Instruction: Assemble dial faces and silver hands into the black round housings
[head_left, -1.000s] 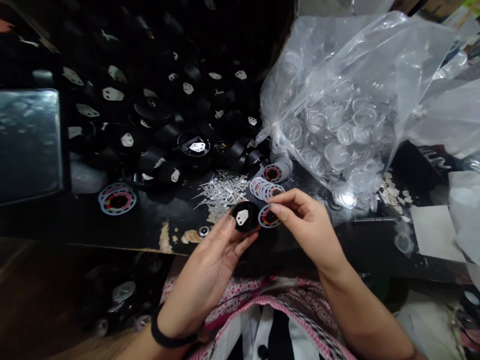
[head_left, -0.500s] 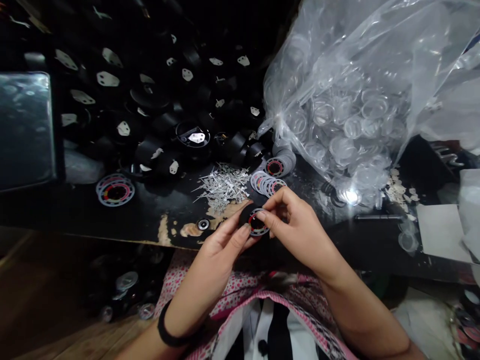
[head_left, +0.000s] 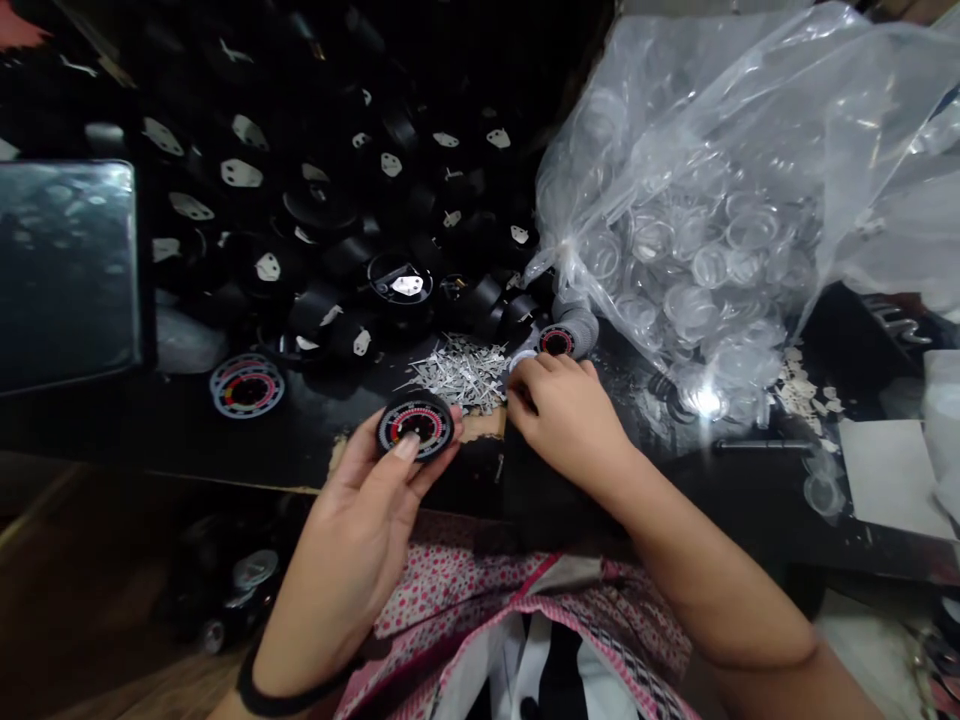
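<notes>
My left hand (head_left: pixel 375 500) is closed around a round black gauge (head_left: pixel 415 415), its dial facing up and my thumb lying on the dial face. The dial has a pale scale ring with red and yellow marks inside. To its right, my right hand (head_left: pixel 562 410) rests low over the bench with fingers curled down; what its fingertips touch or hold is hidden. It covers most of a fanned row of dial plates (head_left: pixel 523 357). Just left of those fingers lies a heap of small silvery pointers (head_left: pixel 461 368). A stack of dial plates (head_left: pixel 576 326) stands behind the hand.
Several black gauge housings (head_left: pixel 330 325) with white metal plates crowd the back. Loose dial plates (head_left: pixel 247 386) lie at left beside a dark glossy panel (head_left: pixel 67 275). A clear bag (head_left: pixel 600 170) of transparent covers fills the right. A pen (head_left: pixel 761 445) and white paper (head_left: pixel 892 470) lie near it.
My hands have parted. The left has carried the gauge leftward and tilted its dial up; the right has let go of it and moved over the fanned dial plates.
</notes>
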